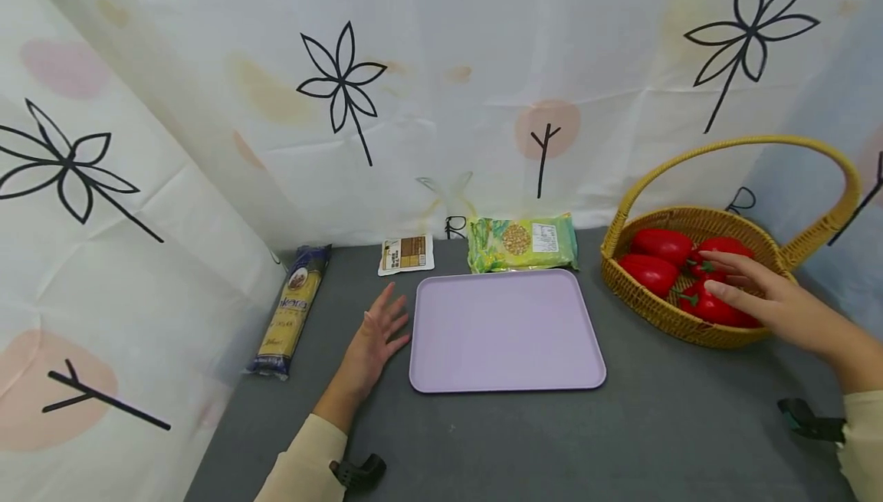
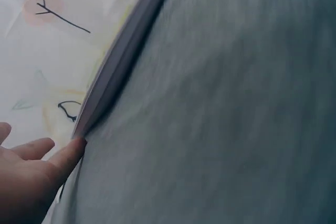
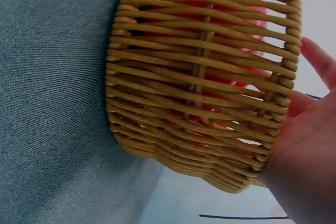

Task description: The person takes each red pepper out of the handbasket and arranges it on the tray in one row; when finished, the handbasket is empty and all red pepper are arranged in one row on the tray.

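On my far left, a long blue and yellow packet [image 1: 293,310] lies on the gray table [image 1: 483,448], near the white cloth wall [image 1: 483,42] with flowers drawn on it. Next comes my left hand [image 1: 371,341]. It is open and holds nothing, just beside the purple tray [image 1: 507,333]. A little white and brown packet [image 1: 407,254] is behind my fingers. A green packet [image 1: 524,244] lies right behind the tray. On my right is the yellow basket [image 1: 643,309], with shiny red vegetables [image 1: 661,245] inside. My right hand [image 1: 766,299] reaches in over the rim, open, with the thumb apart. I can't tell if my fingertips touch the red ones, and my hand hides some of them. The tall handle [image 1: 745,140] goes up behind my hand.
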{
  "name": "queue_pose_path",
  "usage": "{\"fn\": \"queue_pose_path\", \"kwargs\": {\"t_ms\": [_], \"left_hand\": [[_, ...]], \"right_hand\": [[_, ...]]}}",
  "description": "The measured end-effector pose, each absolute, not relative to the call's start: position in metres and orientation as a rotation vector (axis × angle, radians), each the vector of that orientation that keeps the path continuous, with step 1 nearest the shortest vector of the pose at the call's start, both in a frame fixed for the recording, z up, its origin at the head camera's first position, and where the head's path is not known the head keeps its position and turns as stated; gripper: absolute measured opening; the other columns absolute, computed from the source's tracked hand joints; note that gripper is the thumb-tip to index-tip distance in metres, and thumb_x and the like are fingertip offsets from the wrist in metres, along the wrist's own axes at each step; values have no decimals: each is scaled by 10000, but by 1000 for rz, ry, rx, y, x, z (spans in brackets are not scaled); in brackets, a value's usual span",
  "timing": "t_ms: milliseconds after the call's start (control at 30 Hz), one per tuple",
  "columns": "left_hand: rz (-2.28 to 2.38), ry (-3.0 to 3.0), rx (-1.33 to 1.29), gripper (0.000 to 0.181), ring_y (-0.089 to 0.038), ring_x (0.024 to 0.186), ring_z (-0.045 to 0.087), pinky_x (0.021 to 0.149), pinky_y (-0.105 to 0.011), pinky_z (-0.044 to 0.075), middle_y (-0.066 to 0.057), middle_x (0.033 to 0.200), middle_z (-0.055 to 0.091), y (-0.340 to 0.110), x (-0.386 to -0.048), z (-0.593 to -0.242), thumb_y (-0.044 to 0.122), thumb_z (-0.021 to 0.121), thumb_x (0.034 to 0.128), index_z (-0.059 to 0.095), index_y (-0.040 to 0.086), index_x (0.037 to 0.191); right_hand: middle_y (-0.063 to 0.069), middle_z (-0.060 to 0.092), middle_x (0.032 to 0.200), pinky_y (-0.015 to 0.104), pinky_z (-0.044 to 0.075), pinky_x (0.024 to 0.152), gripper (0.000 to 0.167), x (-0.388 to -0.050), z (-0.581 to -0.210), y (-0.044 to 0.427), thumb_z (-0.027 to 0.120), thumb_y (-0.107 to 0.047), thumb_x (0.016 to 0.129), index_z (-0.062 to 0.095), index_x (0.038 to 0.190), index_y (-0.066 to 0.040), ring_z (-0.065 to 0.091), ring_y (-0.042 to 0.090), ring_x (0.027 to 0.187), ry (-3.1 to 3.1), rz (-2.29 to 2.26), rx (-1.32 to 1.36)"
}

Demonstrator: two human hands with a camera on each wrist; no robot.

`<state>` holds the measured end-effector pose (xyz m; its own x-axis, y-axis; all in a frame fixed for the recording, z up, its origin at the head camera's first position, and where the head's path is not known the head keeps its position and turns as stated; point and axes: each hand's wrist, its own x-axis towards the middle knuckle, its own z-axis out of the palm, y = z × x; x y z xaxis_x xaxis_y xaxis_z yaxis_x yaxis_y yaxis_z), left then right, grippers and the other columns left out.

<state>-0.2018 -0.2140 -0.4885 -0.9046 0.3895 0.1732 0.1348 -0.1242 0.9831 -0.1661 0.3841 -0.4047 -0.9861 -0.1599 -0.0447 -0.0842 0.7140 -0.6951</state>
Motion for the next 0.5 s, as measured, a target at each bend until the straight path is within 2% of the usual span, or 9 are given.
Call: {"fn": "queue_pose_path", "kwargs": {"t_ms": [167,267,367,433,500], "left_hand": [[2168,1918,574,843,-544,1587,160,1227,-732,226,-334,1747,118,-212,-200,-498,610,305,1147,35,95,1757],[2131,1926,552,750,-472,1606,186,1258,-655,235,-305,1752,154,-211,-200,-502,446,365,1173,45,102,1758],[2083,1954,521,732,-400,1614,224,1277,-549,254,-259,1758,197,-210,-200,-503,250,449,1160,54,105,1759],[2055,1988,486,780,-355,1609,260,1269,-496,287,-211,1760,238,-209,-200,-505,135,526,1129,70,122,1763],[2040,2012,460,858,-339,1607,269,1266,-471,293,-182,1760,258,-210,-200,-506,70,615,1089,85,119,1762]], "right_hand": [[423,262,1616,849,406,910,748,-171,-407,384,642,-365,1100,327,1656,25,296,678,1364,2793,-1065,-174],[427,362,1537,678,530,904,636,-176,-408,383,692,-272,1075,454,1556,68,423,611,1288,2782,-972,-213],[422,455,1443,435,575,807,542,-179,-410,384,718,-169,1045,526,1472,103,533,505,1176,2783,-903,-254],[428,465,1415,371,564,771,543,-181,-412,385,731,-128,1028,520,1465,115,550,495,1153,2772,-908,-269],[438,455,1408,388,573,779,564,-183,-414,386,753,-108,1013,504,1465,120,548,526,1157,2771,-912,-291]]}}
